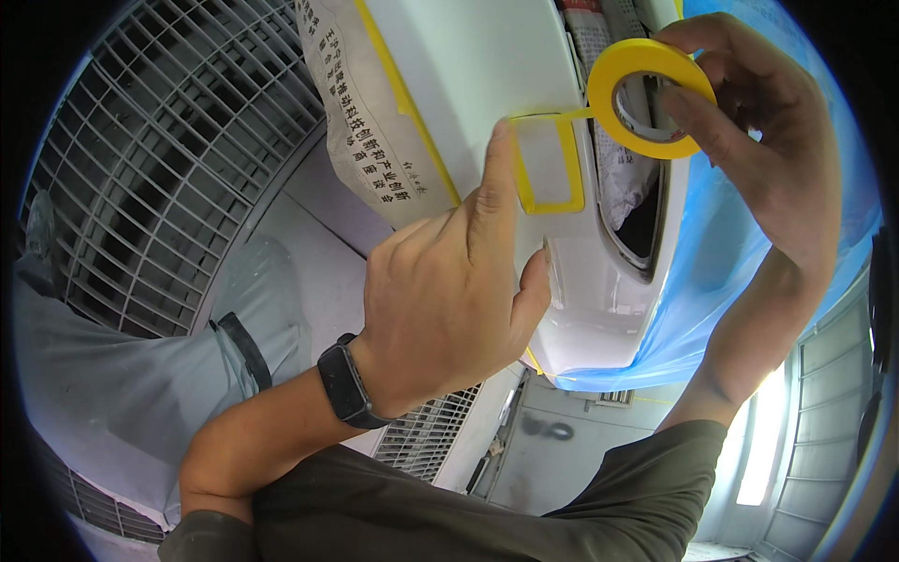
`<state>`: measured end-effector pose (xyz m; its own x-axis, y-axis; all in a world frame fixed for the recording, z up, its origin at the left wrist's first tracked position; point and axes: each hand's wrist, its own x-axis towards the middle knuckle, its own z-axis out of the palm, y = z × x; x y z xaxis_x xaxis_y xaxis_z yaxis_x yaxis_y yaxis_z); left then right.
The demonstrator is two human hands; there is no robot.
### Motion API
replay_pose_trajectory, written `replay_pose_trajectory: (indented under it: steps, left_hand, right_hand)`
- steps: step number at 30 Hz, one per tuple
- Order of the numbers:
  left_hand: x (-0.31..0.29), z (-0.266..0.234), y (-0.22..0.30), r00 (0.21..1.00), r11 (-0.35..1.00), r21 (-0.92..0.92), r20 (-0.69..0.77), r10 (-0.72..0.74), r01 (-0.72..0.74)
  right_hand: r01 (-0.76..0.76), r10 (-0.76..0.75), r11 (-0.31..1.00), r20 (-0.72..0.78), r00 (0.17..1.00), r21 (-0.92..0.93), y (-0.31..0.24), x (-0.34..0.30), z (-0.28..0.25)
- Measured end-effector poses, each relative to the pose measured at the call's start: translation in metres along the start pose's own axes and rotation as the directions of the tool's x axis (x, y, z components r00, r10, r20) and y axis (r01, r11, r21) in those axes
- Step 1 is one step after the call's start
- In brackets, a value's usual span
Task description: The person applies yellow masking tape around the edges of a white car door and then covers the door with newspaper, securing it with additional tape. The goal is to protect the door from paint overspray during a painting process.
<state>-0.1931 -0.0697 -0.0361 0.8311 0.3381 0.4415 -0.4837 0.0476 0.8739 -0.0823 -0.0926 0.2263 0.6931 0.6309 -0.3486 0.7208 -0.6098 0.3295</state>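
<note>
My right hand (pixel 773 140) grips a roll of yellow masking tape (pixel 646 55), its thumb reaching into the ring. A short strip runs from the roll to the top edge of a yellow tape outline (pixel 552 206). This four-sided outline lies on a glossy white curved panel (pixel 468 70), which looks like vehicle bodywork. My left hand (pixel 445 272) rests against the panel, its index fingertip at the outline's upper left corner. The left thumb stands apart, and nothing shows in that hand; its other fingers are partly hidden.
Printed paper (pixel 361 140) is taped along the panel's left side. Crumpled newspaper (pixel 626 183) fills a dark-edged opening right of the outline. Blue plastic sheeting (pixel 716 244) drapes the right side. Metal grating (pixel 159 178) lies at the left, near a grey-covered leg (pixel 131 375).
</note>
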Motion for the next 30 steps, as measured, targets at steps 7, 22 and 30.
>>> replay_pose_trajectory:
  steps: [7, 22, 30]
  left_hand:
    - [0.004, 0.001, -0.009, 0.998, 0.997, 0.055, 0.005, 0.059, -0.059]
    - [0.005, 0.001, -0.013, 0.988, 0.956, 0.250, -0.002, 0.157, -0.152]
    - [0.001, 0.002, -0.015, 0.989, 0.947, 0.290, 0.090, 0.120, -0.141]
  right_hand:
    - [0.073, -0.074, 0.997, -0.036, 0.997, -0.012, 0.005, -0.001, 0.001]
    - [0.082, -0.082, 0.997, -0.034, 0.996, 0.008, 0.009, -0.007, 0.002]
    - [0.108, -0.108, 0.994, -0.030, 0.994, 0.010, 0.010, -0.007, -0.001]
